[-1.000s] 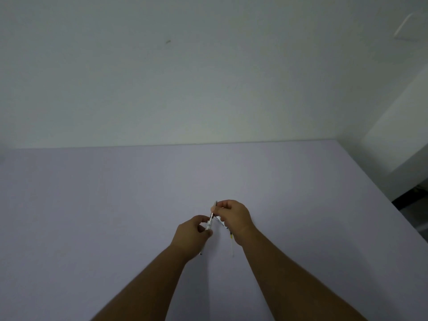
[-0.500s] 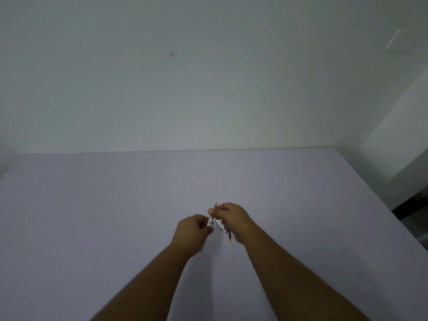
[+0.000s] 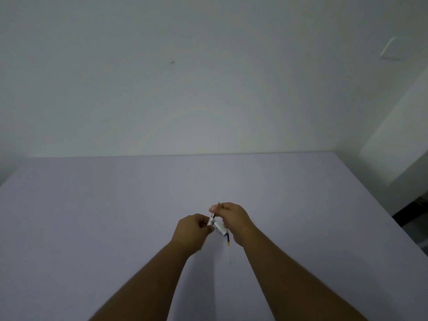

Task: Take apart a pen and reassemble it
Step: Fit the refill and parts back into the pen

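Both hands meet over the pale lilac counter, near its middle, w/ the pen parts between them. Left hand is curled closed, thumb & fingertips pinched on the lower end of a clear pen barrel, which stands tilted, top leaning away from the person. Right hand, just right of the barrel, is also closed: thumb & forefinger pinch the barrel's upper end, where a thin dark tip pokes out above the fingers. Hands almost touch, only the barrel between them. Under the right hand, just below-right of the barrel, sits a short whitish piece, angled down to the right; whether it's gripped or loose in the palm, can't tell. From it a thin refill hangs down, dark w/ a yellow band, then a pale thin tail below. All parts are held above the counter, none lying on it. Forearms bare, coming in from the bottom edge. Plain wall behind the counter.
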Action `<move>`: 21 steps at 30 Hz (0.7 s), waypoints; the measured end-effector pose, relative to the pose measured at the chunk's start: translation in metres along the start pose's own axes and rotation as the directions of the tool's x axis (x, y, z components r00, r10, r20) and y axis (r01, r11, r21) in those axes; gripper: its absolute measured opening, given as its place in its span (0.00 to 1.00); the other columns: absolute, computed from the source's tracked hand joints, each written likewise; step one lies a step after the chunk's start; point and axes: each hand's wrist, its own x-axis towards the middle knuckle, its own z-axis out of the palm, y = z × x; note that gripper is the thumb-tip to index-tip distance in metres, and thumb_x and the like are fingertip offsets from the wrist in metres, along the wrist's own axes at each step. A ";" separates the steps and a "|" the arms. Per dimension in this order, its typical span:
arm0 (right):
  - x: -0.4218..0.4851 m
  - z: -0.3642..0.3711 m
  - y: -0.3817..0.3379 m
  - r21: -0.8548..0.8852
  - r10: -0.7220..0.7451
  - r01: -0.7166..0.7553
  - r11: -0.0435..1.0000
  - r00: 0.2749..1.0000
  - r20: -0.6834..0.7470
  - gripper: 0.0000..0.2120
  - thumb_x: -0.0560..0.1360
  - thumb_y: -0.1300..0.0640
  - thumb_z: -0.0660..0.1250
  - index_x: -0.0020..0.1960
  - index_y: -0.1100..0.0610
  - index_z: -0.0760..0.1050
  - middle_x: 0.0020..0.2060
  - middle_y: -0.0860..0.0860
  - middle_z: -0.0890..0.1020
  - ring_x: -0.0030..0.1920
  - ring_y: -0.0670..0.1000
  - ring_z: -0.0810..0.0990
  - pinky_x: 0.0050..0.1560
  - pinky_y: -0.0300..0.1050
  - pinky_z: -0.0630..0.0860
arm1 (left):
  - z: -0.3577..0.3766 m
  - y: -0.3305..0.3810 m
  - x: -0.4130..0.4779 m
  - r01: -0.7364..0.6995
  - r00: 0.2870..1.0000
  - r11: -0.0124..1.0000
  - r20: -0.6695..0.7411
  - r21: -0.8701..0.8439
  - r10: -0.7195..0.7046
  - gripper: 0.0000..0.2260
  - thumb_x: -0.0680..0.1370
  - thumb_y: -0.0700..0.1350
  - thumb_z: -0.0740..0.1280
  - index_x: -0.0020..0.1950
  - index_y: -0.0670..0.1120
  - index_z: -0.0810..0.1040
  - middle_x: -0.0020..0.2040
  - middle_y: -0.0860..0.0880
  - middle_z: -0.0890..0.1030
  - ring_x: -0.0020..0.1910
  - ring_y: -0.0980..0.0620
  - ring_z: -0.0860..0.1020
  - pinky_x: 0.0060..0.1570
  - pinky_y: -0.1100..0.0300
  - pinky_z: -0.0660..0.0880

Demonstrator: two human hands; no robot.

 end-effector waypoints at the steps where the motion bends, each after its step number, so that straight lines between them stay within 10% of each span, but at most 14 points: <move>1: 0.001 -0.001 0.001 -0.067 -0.007 0.006 0.998 1.000 -0.014 0.15 0.71 0.46 0.69 0.45 0.59 0.79 0.41 0.51 0.79 0.43 0.50 0.76 0.43 0.42 0.71 | 0.001 0.000 0.000 -0.003 1.000 1.000 0.004 0.007 0.003 0.04 0.75 0.45 0.67 0.49 0.49 0.81 0.36 0.57 0.78 0.31 0.59 0.75 0.22 0.72 0.70; 18: -0.001 -0.010 -0.005 -0.033 0.011 -0.009 0.999 0.998 0.069 0.05 0.73 0.52 0.68 0.40 0.52 0.78 0.39 0.49 0.78 0.34 0.47 0.71 0.36 0.40 0.70 | 0.002 0.002 0.003 -0.016 1.000 0.997 0.020 0.070 0.015 0.03 0.75 0.46 0.68 0.47 0.50 0.80 0.34 0.57 0.76 0.29 0.60 0.74 0.18 0.74 0.67; 21: 0.001 -0.007 -0.007 -0.231 0.036 -0.037 0.972 0.999 -0.007 0.17 0.69 0.44 0.71 0.32 0.55 0.71 0.31 0.49 0.74 0.34 0.49 0.71 0.38 0.43 0.69 | 0.003 0.002 0.003 -0.035 0.999 0.994 0.030 0.105 0.032 0.01 0.75 0.47 0.68 0.44 0.51 0.78 0.33 0.58 0.75 0.28 0.60 0.73 0.21 0.72 0.67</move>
